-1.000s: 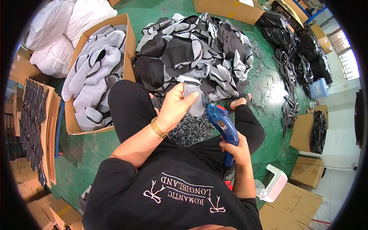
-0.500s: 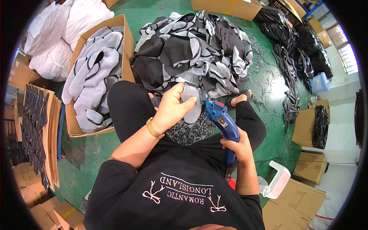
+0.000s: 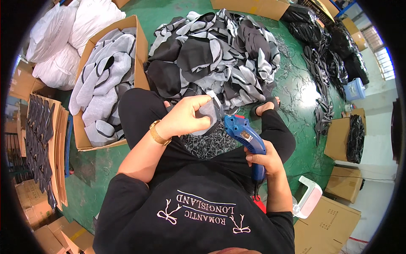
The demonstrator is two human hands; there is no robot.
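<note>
Between the thumb and fingers of my left hand (image 3: 186, 116) is a small grey and black fabric piece (image 3: 207, 111), held up above my lap. My right hand (image 3: 267, 158) wraps round the handle of blue electric scissors (image 3: 244, 133). Their head is at the right edge of the fabric; the blade itself is too small to make out. Thin fabric trimmings (image 3: 207, 147) lie heaped between my legs, under the piece. Just beyond my hands rises a big pile of grey and black fabric pieces (image 3: 194, 55).
At my left stands an open cardboard box (image 3: 142, 63) filled with grey fabric pieces. White sacks (image 3: 59, 46) are behind it, black plastic bags (image 3: 334, 46) at the far right. A pink and white device (image 3: 308, 197) sits by my right elbow. Loose trimmings litter the green floor (image 3: 302, 127).
The fabric piece has turned and bent in my left hand, with its lower end drawn up. My left hand has shifted slightly; the electric scissors have tilted and moved a little down.
</note>
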